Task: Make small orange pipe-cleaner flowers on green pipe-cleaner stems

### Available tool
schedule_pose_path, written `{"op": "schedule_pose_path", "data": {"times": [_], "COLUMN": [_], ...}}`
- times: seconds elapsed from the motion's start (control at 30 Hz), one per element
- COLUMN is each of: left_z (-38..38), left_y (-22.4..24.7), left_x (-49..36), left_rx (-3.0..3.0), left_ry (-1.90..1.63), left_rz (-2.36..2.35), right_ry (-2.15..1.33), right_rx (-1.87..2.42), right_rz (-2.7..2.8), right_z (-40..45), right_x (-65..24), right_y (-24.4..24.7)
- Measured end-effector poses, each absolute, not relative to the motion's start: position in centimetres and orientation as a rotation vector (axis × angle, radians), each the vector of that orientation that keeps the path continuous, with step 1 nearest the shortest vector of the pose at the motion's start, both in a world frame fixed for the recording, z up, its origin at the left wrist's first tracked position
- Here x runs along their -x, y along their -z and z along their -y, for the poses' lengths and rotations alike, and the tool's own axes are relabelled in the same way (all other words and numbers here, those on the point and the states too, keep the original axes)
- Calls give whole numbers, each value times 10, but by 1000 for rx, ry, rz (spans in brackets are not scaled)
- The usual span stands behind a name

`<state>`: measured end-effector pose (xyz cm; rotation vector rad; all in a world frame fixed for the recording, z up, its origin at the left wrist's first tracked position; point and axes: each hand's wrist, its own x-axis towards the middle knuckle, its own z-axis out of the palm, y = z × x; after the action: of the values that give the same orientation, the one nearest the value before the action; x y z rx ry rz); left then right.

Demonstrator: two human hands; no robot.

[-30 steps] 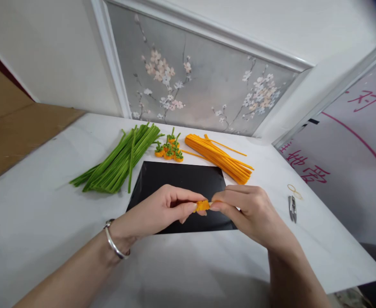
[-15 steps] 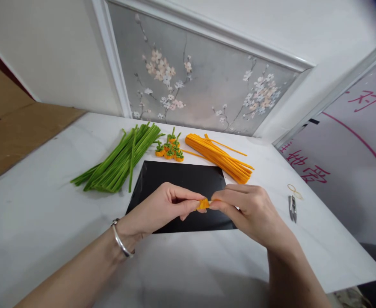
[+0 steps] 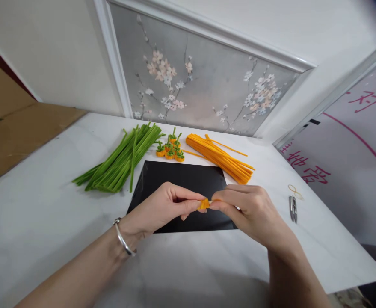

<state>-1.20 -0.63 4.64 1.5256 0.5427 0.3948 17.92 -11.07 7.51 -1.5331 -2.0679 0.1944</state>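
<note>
Between my fingertips is a small coiled piece of orange pipe cleaner (image 3: 204, 204), held above the black mat (image 3: 181, 175). My left hand (image 3: 178, 203) pinches its left side between thumb and fingers. On the other side, my right hand (image 3: 242, 205) pinches its right end, where a short pale bit shows between the fingers. Behind the mat stand several small orange pumpkin shapes with green tops (image 3: 171, 147). To their left lies a bundle of green pipe cleaners (image 3: 120, 162), and to their right a bundle of orange pipe cleaners (image 3: 220, 158).
Thread snips (image 3: 293, 208) and a thin yellow loop (image 3: 295, 191) lie on the white table (image 3: 56, 205) at the right. A cardboard sheet (image 3: 30, 132) covers the far left. A framed floral panel (image 3: 207, 72) rises behind, and a whiteboard (image 3: 351, 149) stands at the right.
Both hands keep the same pinch on the orange coil, with hardly any visible movement. The whole view has shifted very slightly.
</note>
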Motion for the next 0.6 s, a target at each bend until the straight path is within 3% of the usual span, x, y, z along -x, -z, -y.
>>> {"op": "schedule_pose_path", "data": {"times": [0.6], "left_z": [8], "left_y": [-52], "left_x": [10], "left_rx": [-1550], "left_ry": [-374], "left_rz": [-573], "right_ry": [-177], "right_rx": [1525], "right_rz": [2089], "right_z": [111], "right_x": [-178], "right_y": [-77]}}
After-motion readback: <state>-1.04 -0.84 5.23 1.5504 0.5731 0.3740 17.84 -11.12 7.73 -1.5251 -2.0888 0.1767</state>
